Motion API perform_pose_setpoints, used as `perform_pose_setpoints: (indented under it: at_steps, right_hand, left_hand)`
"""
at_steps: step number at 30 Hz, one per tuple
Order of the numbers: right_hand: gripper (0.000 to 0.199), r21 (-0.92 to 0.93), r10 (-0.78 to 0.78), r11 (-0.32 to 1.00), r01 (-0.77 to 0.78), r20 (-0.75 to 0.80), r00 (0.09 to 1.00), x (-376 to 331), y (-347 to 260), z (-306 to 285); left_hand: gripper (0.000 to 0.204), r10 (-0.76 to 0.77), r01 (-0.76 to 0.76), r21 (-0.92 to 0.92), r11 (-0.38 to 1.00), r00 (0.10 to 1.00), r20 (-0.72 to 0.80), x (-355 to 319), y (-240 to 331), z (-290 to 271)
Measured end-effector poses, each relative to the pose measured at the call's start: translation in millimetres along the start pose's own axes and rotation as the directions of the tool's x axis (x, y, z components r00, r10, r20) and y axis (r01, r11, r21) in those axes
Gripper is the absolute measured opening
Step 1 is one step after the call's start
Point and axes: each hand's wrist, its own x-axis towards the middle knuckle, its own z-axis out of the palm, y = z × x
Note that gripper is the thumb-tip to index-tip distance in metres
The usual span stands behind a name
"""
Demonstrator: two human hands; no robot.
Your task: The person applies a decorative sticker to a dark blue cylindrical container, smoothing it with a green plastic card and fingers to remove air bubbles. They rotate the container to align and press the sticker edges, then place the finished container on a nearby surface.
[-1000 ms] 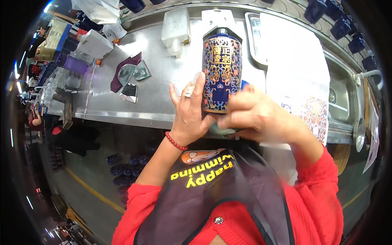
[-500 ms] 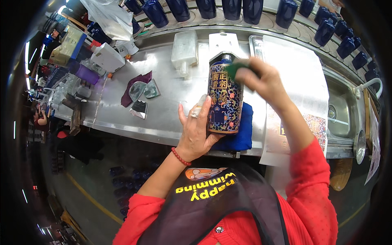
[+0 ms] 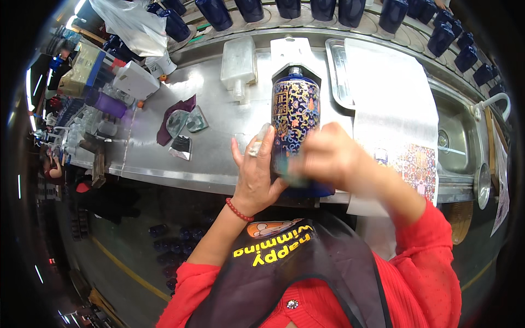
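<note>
Purple cloth (image 3: 165,130) lies frame left, white paper (image 3: 389,87) frame right. The right hand (image 3: 333,156), gripping a blurred green pad (image 3: 292,170), covers part of the bottle (image 3: 296,109) at frame centre, dark blue with gold patterning; the left hand (image 3: 254,172), grip open, braces it.

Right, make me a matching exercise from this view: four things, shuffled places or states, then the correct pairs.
1. Dark-blue floral-patterned bottle
2. Clear square-bodied bottle
3. Dark purple cloth
4. Left hand with red beaded bracelet

A. Neck toward the picture's bottom
B. Touching the patterned bottle
C. Neck toward the picture's top
D. On the silvery metal counter, left of the clear bottle

Pairs: 1-C; 2-A; 3-D; 4-B
</note>
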Motion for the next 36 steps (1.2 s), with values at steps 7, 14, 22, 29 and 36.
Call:
perform_pose_setpoints:
  at_steps: [7,14,22,29,36]
  right_hand:
    - [0.024,-0.023,0.28,0.935,-0.354,-0.564,0.777,7.4,44.6,7.8]
    - [0.026,0.53,0.235,0.807,-0.261,0.119,0.965,-8.0,13.6,6.8]
    - [0.036,0.26,0.021,0.965,-0.035,0.055,0.998,-32.5,4.3,20.1]
    - [0.02,0.727,0.792,0.477,-0.494,-0.112,0.6,-81.5,2.6,37.8]
    - [0.019,0.808,0.835,0.404,-0.429,-0.135,0.533,-70.6,-15.8,55.3]
  left_hand:
    - [0.098,0.03,-0.03,0.101,0.994,1.0,-0.003,3.3,6.4,-3.2]
    - [0.102,-0.002,0.002,0.011,1.0,1.0,-0.03,2.4,-1.8,3.0]
    - [0.098,0.035,-0.035,0.013,0.999,0.999,-0.032,3.5,-2.2,0.2]
    - [0.061,0.151,-0.143,0.059,0.988,0.976,-0.159,-6.6,-5.7,5.0]
    - [0.047,0.371,-0.305,0.29,0.907,0.905,-0.21,-7.7,-1.1,-0.8]
